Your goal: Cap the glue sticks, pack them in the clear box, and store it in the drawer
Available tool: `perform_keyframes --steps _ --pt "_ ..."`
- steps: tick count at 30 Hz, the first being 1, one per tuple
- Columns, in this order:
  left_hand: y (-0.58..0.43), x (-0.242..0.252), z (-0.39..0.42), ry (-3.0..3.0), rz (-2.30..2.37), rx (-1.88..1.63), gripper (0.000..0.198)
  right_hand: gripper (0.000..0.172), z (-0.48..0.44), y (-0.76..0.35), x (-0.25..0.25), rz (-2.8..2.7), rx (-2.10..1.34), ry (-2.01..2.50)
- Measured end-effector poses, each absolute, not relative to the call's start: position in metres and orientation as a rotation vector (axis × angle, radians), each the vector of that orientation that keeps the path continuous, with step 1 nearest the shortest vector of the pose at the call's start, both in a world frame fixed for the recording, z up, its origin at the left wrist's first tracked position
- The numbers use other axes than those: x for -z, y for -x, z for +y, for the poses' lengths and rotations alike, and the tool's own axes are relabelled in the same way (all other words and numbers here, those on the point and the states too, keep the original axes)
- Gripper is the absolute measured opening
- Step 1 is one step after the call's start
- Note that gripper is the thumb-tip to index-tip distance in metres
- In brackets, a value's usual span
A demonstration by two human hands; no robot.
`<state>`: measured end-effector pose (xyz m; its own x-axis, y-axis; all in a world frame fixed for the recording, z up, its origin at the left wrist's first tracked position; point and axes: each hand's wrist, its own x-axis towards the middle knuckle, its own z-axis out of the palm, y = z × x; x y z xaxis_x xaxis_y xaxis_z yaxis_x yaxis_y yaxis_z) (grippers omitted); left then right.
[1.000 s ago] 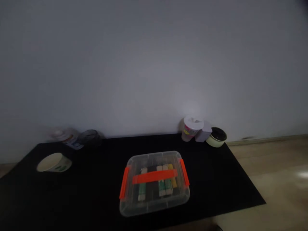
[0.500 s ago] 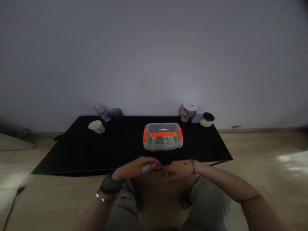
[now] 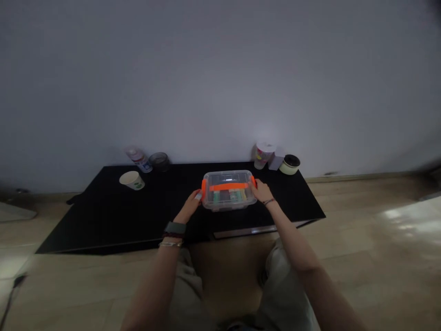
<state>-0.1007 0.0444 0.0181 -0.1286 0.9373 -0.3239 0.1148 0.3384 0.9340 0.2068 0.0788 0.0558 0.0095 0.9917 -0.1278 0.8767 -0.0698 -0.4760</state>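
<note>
A clear plastic storage box (image 3: pixel 228 202) with an orange handle and orange side latches rests on the black table (image 3: pixel 155 216). Green, dark and yellow items show through its lid and wall. My left hand (image 3: pixel 191 203) grips the box's left side at the latch, its fingertips partly hidden. On the opposite side, my right hand (image 3: pixel 262 191) closes round the right latch and edge.
At the left stand a white paper cup (image 3: pixel 132 180), a spray can (image 3: pixel 140 161) and a dark glass bowl (image 3: pixel 159 162). A lidded plastic cup (image 3: pixel 262 158), a pale box (image 3: pixel 276 160) and a cream pot (image 3: pixel 288 166) are at the back right, near the wall.
Both hands have moved forward from the table's front edge, parted, and taken hold of the storage box's two sides. The whole view has shifted slightly.
</note>
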Motion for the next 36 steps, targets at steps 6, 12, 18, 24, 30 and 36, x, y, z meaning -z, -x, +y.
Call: perform_keyframes --steps 6,12,18,24,30,36 --pt "0.095 -0.023 0.049 -1.323 1.764 -0.839 0.041 0.041 0.085 -0.209 -0.037 -1.892 -0.667 1.959" --pt "0.095 -0.042 0.042 -1.512 1.997 -0.456 0.045 0.042 0.091 -0.221 -0.02 -1.815 -0.931 1.94" --pt "0.083 -0.068 0.03 -1.66 2.168 -0.025 0.046 0.038 0.092 -0.209 -0.037 -1.856 -0.361 1.534" --pt "0.082 -0.075 0.021 -1.694 2.178 0.06 0.039 0.032 0.084 -0.155 -0.055 -2.517 -0.281 1.157" --pt "0.095 -0.058 0.023 -1.706 2.125 -0.102 0.04 0.049 0.085 -0.135 -0.053 -2.571 -0.202 1.257" --pt "0.118 -0.023 0.033 -1.545 1.877 -0.526 0.039 0.04 0.088 -0.141 -0.056 -2.573 -0.219 1.29"
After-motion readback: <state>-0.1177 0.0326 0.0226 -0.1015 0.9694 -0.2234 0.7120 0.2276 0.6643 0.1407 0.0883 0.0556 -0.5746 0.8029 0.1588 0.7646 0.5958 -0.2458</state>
